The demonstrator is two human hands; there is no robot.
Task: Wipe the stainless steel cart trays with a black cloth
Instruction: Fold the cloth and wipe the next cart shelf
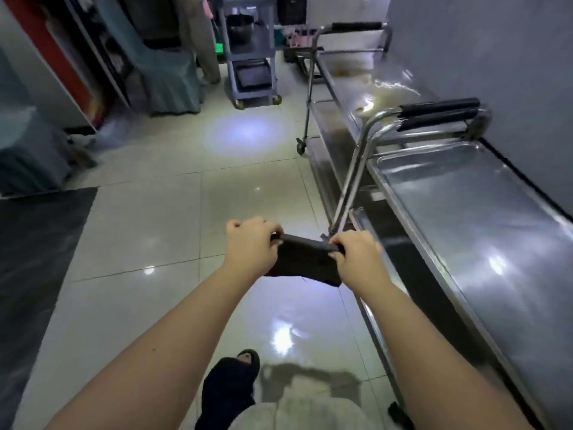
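Both hands — left hand (251,243), right hand (356,252) — pinching black cloth (302,262) between them

— What kind of place?
— Seemingly a restaurant's back service area: stainless steel carts (465,212) along the wall (480,57), a grey utility cart (252,66) with a pot (240,26), cloth-covered chairs (167,79), glossy floor tiles (139,231).

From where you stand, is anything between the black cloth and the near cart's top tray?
Nothing visible. The left hand and right hand pinch the black cloth over the floor, beside the top tray. Push handles stand only at its far end.
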